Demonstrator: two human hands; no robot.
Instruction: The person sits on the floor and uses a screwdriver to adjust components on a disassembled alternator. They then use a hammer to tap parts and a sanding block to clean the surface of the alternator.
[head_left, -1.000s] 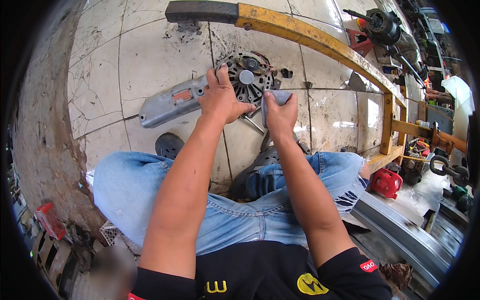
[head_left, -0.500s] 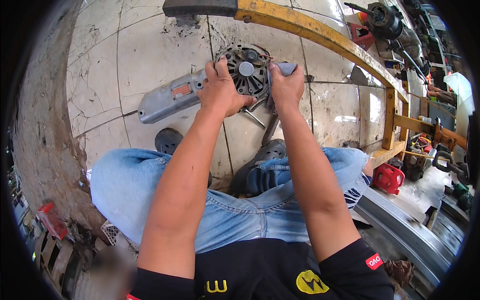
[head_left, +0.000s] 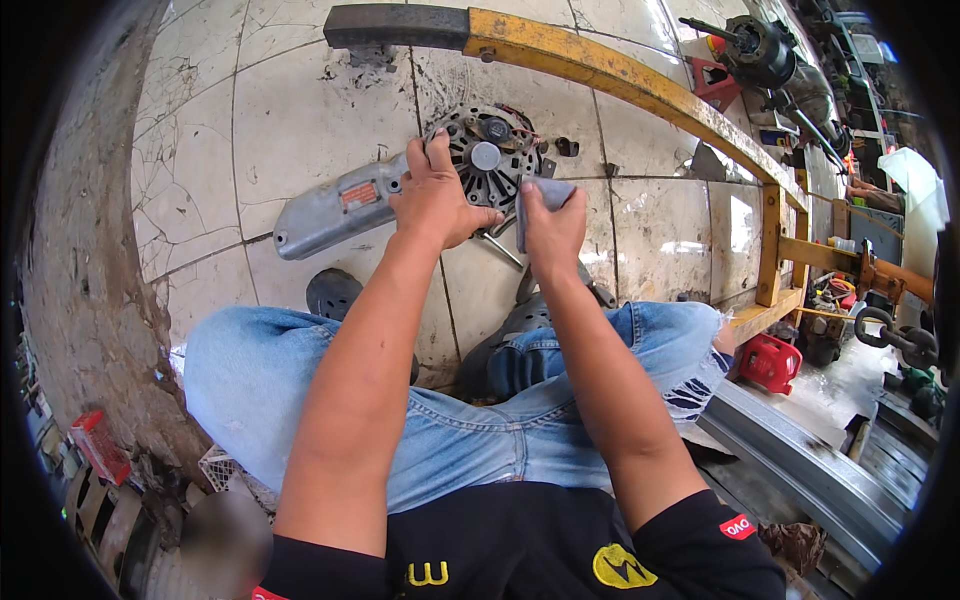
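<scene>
An alternator [head_left: 486,156] with a round, slotted metal housing lies on the tiled floor ahead of me. My left hand [head_left: 437,195] grips its near left side, fingers over the rim and thumb stretched along the lower edge. In my right hand [head_left: 555,232] is a folded grey sheet [head_left: 556,190], cloth or abrasive paper, pressed against the housing's right edge. Left of the alternator rests a long grey metal cover [head_left: 325,217] with an orange-red label; my hand hides where the two meet. A thin metal rod [head_left: 502,250] pokes out below the alternator.
A small black part [head_left: 567,147] lies right of the alternator. Beyond it arches a yellow steel frame [head_left: 620,70] with a black end. My dark shoes [head_left: 335,293] are close by. On the right are a red container [head_left: 770,363], a heavy chain [head_left: 895,338] and a metal channel [head_left: 800,450].
My right hand has moved left and slightly down with the grey sheet along the housing's edge. The small black part now shows. My left hand keeps its grip.
</scene>
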